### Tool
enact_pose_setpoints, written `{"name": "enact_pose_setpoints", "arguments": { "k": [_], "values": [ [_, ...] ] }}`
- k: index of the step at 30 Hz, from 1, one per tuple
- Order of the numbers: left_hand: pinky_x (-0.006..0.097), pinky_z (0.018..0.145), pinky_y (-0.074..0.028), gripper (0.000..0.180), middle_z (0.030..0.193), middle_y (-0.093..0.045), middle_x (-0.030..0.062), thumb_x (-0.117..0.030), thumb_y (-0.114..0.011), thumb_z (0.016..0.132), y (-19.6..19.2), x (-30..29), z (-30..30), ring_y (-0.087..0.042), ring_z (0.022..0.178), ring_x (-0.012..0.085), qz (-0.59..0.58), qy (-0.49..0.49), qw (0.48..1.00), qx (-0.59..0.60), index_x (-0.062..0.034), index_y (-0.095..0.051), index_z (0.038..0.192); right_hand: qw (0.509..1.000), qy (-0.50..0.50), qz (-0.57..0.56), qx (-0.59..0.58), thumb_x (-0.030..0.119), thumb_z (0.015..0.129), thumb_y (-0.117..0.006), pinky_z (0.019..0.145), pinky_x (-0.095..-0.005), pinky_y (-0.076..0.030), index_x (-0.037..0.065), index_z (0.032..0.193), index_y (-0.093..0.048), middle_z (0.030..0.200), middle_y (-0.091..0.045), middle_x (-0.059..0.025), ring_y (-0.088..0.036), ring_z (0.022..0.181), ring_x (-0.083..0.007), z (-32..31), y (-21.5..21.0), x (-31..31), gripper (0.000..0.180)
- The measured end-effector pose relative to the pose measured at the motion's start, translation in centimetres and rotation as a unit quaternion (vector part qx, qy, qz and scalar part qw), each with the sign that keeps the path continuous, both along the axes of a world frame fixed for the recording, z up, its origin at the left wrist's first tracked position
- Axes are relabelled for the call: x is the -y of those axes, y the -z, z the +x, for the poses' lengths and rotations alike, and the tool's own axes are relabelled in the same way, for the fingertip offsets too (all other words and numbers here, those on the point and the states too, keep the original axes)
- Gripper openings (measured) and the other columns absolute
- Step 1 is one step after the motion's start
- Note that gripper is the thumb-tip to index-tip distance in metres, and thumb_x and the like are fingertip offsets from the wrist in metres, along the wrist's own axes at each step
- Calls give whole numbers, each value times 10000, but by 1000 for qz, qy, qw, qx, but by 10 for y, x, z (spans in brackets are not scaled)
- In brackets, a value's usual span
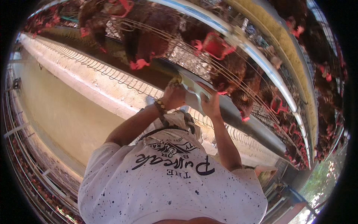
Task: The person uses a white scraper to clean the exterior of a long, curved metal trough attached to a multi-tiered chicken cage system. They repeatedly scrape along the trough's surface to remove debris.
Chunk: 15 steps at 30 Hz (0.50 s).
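Note:
My left hand (174,96), with a patterned band (160,106) at the wrist, is closed at the near side of a long grey feed trough (242,125). A rough yellow-brown clump (176,80), perhaps wet feed, shows at its fingertips; what the fingers hold is not clear. My right hand (211,105) reaches over the near rim, its fingers stretched into the trough and its thumb apart. Between the hands, a pale, shiny patch (193,88) lies in the trough; whether it is liquid or a surface I cannot tell.
Brown hens (154,33) with red combs stand behind cage wires (238,80) along the trough, some heads close to my right hand. A white pipe (261,61) runs above. Below the trough are a wire rack (100,67) and a concrete ledge (80,84).

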State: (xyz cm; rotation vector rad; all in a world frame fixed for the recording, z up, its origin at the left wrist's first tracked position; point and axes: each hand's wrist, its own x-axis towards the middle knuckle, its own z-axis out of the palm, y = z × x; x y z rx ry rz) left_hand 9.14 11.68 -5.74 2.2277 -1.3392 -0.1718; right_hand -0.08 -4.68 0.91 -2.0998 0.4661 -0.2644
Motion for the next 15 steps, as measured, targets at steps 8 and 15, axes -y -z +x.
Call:
{"name": "enact_pose_setpoints", "arguments": {
  "k": [8, 15],
  "values": [
    [520, 901, -479, 439, 853, -727, 108, -522, -778, 698, -47, -141, 133, -706, 876, 300, 245, -159, 956, 34, -123, -731, 877, 993, -111, 14, -23, -15, 787, -598, 957, -399, -490, 7, 1179, -659, 1151, -668, -250, -643, 1095, -377, 157, 7, -120, 397],
    [440, 962, -464, 338, 934, -716, 89, -242, -859, 630, -98, -114, 65, -656, 940, 295, -55, -144, 988, 2, -93, -740, 910, 984, -134, 121, 2, -44, 782, -523, 1008, -401, -467, 83, 1306, -609, 1173, -657, -240, -627, 1122, -389, 85, -42, -69, 545]
  ]
}}
